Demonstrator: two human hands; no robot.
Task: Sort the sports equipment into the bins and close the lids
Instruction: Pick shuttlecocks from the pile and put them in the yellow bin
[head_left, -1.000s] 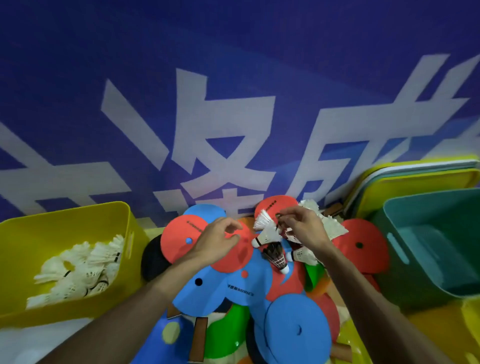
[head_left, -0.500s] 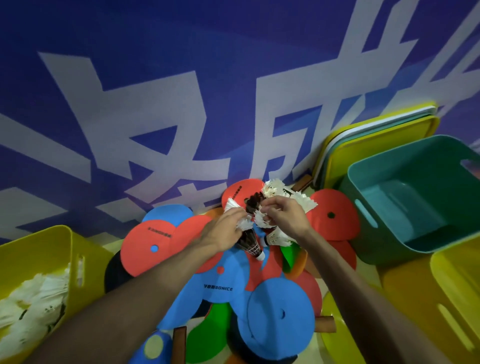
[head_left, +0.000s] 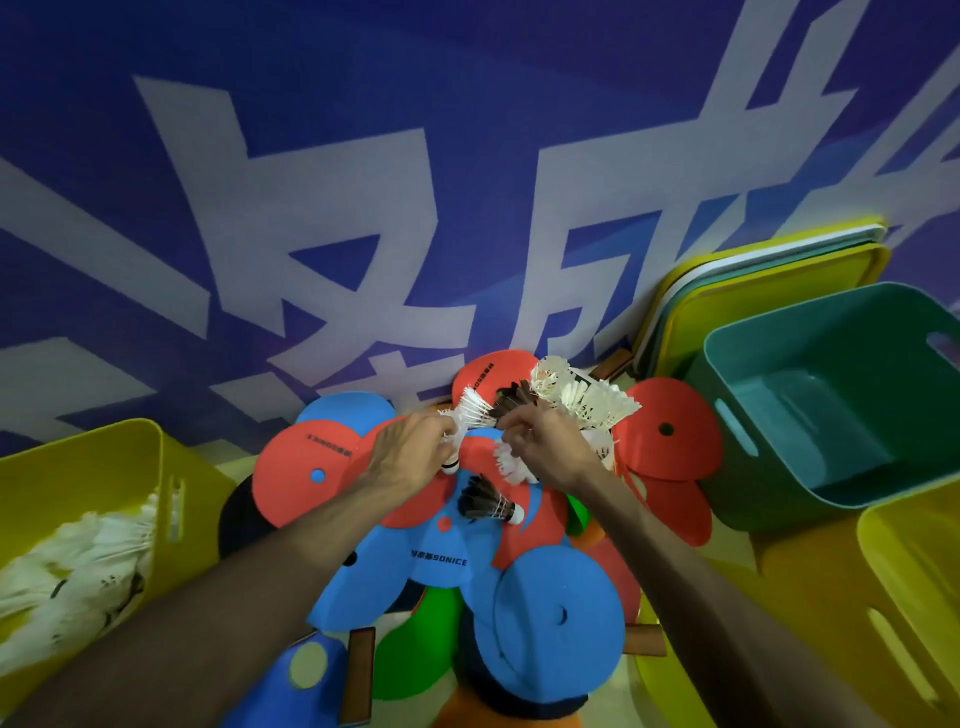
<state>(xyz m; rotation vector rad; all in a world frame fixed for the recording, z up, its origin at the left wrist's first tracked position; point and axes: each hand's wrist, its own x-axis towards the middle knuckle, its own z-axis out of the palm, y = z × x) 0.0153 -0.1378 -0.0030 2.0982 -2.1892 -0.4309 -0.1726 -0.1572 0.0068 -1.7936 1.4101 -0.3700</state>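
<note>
At the centre of the frame the left hand (head_left: 410, 452) has its fingers curled round a white shuttlecock (head_left: 474, 410), feathers fanning up and right, cork end poking below the fingers. Just to its right, the right hand (head_left: 550, 447) pinches a dark shuttlecock (head_left: 511, 397) with bent fingertips; white feathers (head_left: 511, 465) also show under its palm, though how they are held is unclear. A cluster of white shuttlecocks (head_left: 587, 397) lies just behind that hand. Below both hands a second dark shuttlecock (head_left: 485, 501) rests on the heap of red and blue paddles (head_left: 556, 613). At the left edge, a yellow bin (head_left: 104, 457) holds many white shuttlecocks (head_left: 78, 561). At right stands a teal bin (head_left: 831, 332), with another yellow bin (head_left: 909, 571) below it and lids (head_left: 769, 270) leaning on the blue banner (head_left: 467, 130) above.
</note>
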